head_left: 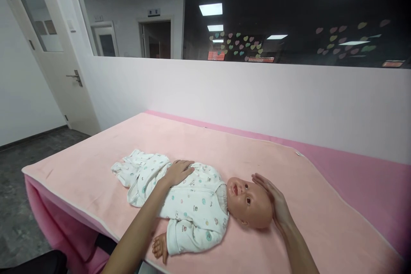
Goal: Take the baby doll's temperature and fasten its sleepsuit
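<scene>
A baby doll [250,203] lies on its back, dressed in a white patterned romper [199,205], its head toward the right and the legs of the romper toward the left. My left hand [180,172] rests flat on the doll's belly, fingers stretched out. Against the top of the doll's head lies my right hand [272,197], its fingers extended along the crown. One bare doll hand [160,247] pokes out of the near sleeve. The doll's feet are hidden inside the romper.
A peach mat [105,145] covers the table, over a pink cloth [359,180] that hangs down at the left. Behind stands a white wall [224,94] with a window above. At the far left is a door [54,51]. A black object [41,262] sits at lower left.
</scene>
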Demonstrator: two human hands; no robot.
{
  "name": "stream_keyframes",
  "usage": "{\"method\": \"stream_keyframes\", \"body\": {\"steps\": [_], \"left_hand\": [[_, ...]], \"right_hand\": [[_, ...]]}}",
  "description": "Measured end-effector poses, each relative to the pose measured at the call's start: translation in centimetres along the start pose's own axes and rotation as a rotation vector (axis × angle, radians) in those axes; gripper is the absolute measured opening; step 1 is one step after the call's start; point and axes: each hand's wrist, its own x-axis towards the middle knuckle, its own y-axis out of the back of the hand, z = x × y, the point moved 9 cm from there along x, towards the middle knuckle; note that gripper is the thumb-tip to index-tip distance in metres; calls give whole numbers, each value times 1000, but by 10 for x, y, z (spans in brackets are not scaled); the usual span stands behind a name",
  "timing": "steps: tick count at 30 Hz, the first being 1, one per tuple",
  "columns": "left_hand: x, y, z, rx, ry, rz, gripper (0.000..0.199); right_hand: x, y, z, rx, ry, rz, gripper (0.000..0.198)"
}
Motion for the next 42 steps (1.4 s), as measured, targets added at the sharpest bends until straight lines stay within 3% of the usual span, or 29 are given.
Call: {"method": "stream_keyframes", "body": {"steps": [3,5,16,23,29,36,42], "left_hand": [[0,0,0,-2,1,-2,50],[-1,0,0,-7,5,-4,50],[1,-1,-5,-9,1,10,47],[0,-1,-4,-3,-12,11,48],[0,0,-3,-5,-11,10,48],[0,0,-2,-3,-10,11,47],[0,-1,-3,4,4,-2,48]], "right_hand": [[-7,-14,7,-69,-127,-143,43],[-11,-18,5,-88,-149,-167,46],[-7,-3,-12,-30,28,42,43],[-9,-16,-1,-134,-103,-128,47],[-11,-17,-3,-136,-93,-119,45],[-11,-6,-13,-45,1,39,41],[-11,-17,-5,-155,-63,-138,46]]}}
